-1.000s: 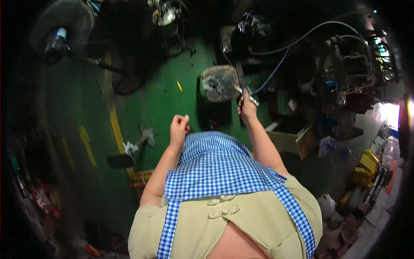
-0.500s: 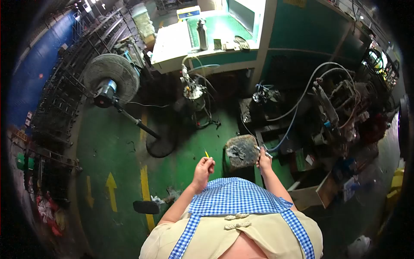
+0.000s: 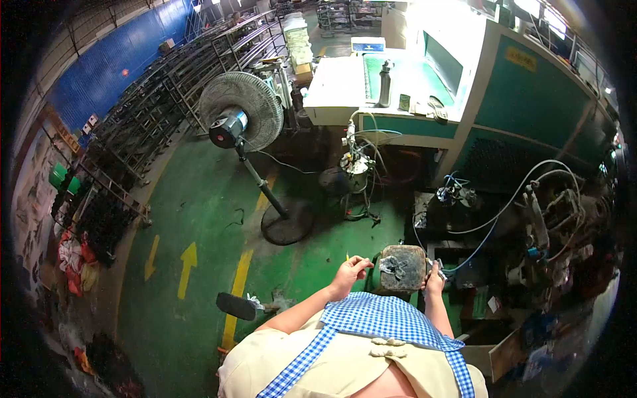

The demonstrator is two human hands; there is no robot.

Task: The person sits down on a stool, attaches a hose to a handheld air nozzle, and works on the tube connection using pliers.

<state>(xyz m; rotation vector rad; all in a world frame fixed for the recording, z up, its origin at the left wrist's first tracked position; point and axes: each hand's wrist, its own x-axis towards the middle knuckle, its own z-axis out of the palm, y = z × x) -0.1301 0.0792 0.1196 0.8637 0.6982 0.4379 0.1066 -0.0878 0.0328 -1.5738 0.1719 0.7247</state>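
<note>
My left hand (image 3: 352, 276) is closed in a pinch on a thin yellow stick (image 3: 347, 257), whose tip points up above the fingers. It is just left of a square stool (image 3: 403, 272) with a worn, stained seat and some crumpled grey material on top. At the stool's right edge, my right hand (image 3: 433, 281) is wrapped round a small silver hand tool (image 3: 436, 268). A blue hose (image 3: 479, 247) runs close to this tool, but its exact kind is too small to make out.
A pedestal fan (image 3: 242, 113) stands at left on the green floor. Ahead are a lit workbench (image 3: 335, 86) with a metal bottle (image 3: 385, 83), and a pot with hoses (image 3: 358, 164). Hoses and machinery (image 3: 547, 219) crowd the right. A dark pad (image 3: 235, 306) is at lower left.
The view has swung left and up, so the surroundings sit further right. My left hand has come nearer the stool, and less of the yellow stick shows. My right hand keeps hold of the silver tool.
</note>
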